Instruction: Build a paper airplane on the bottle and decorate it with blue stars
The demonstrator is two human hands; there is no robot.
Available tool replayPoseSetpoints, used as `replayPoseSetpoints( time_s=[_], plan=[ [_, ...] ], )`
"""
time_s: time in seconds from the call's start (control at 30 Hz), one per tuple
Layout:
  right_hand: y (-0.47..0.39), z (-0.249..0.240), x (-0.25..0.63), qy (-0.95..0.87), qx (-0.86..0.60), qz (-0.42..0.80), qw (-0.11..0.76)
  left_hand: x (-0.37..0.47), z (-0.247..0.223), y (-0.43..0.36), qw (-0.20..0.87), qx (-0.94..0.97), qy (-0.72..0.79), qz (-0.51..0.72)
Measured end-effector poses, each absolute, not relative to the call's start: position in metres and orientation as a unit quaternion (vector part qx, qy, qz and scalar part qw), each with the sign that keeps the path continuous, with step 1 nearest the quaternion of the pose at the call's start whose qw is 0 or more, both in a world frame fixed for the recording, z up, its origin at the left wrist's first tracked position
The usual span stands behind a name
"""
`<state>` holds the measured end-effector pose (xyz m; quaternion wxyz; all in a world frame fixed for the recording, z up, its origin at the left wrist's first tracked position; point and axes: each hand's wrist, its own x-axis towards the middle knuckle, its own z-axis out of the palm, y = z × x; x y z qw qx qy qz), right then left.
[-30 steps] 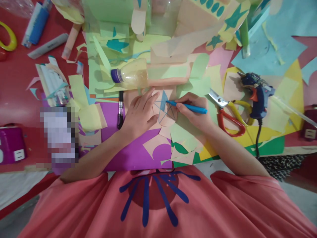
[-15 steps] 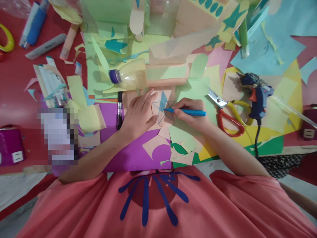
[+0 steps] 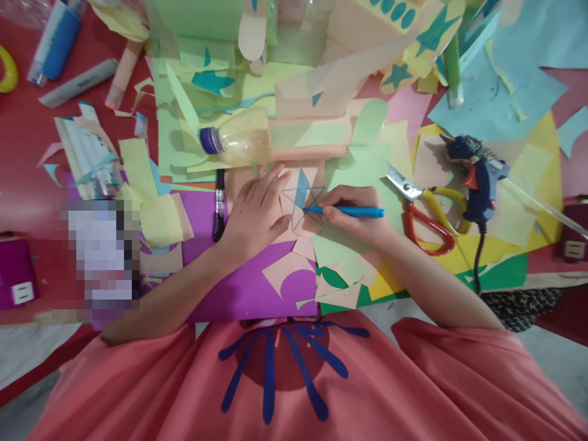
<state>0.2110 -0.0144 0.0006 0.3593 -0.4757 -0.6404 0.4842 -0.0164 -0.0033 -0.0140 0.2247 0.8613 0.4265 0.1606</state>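
A blue marker (image 3: 356, 212) is pinched in my right hand (image 3: 356, 205), its tip on a star drawn in blue outline on a pale peach piece of paper (image 3: 301, 229). The star's upper point is filled in blue. My left hand (image 3: 255, 211) lies flat with fingers spread on the left side of that paper. Just beyond both hands a clear plastic bottle (image 3: 243, 136) with a purple cap lies on its side, wrapped in peach and green paper. A black pen (image 3: 218, 211) rests to the left of my left hand.
Scissors (image 3: 429, 229) with red and yellow handles lie right of my right hand, beside a blue glue gun (image 3: 482, 177) with a black cord. Purple paper (image 3: 220, 288) and cut scraps spread near me. Several markers (image 3: 78, 82) and a blurred-out rectangular object (image 3: 101, 251) are at the left.
The marker tip has moved slightly down and left along the star, with my right hand shifting a little. My left hand stays on the paper. The view has shifted slightly.
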Motion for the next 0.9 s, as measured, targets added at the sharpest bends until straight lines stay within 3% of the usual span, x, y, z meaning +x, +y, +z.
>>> replayPoseSetpoints(
  time_s=[0.9],
  plan=[
    [-0.0118,-0.0023,0.2094,-0.576,-0.536,0.466,0.404,-0.0131,-0.0068,-0.0041,0.235,0.854,0.444,0.137]
  ],
)
